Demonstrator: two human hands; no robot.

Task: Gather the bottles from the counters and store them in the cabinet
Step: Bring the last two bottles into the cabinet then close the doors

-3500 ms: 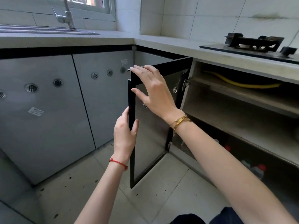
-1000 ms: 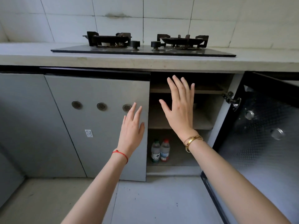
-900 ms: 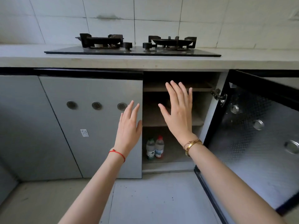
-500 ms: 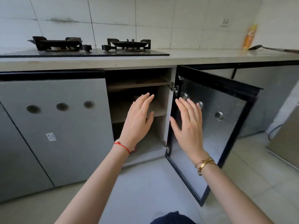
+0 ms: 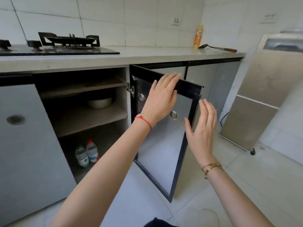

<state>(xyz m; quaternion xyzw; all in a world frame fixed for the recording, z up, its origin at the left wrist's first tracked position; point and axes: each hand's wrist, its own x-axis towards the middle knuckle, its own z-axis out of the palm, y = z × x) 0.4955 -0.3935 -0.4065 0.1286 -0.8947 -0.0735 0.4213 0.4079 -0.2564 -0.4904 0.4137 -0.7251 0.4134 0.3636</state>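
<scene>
The cabinet [image 5: 126, 102] under the counter stands open, its dark-framed door [image 5: 164, 153] swung out to the right. Two clear bottles stand upright side by side on its bottom shelf: one with a green cap [image 5: 82, 157], one with a red cap [image 5: 91, 151]. An orange bottle [image 5: 198, 36] stands on the counter [image 5: 147, 54] against the far wall. My left hand [image 5: 161, 99] is empty with flat fingers in front of the door's inner face, near its top edge. My right hand [image 5: 202, 128] is empty and spread, just past the door's free edge.
A gas stove [image 5: 65, 45] sits on the counter at the left. A spatula [image 5: 216, 48] lies beside the orange bottle. A metal bowl [image 5: 100, 102] rests on the cabinet's middle shelf. A beige appliance [image 5: 262, 99] stands on the floor at the right.
My view has swung to the right, bringing the orange bottle and spatula closer. Both hands have moved right, from the cabinet opening to the open door.
</scene>
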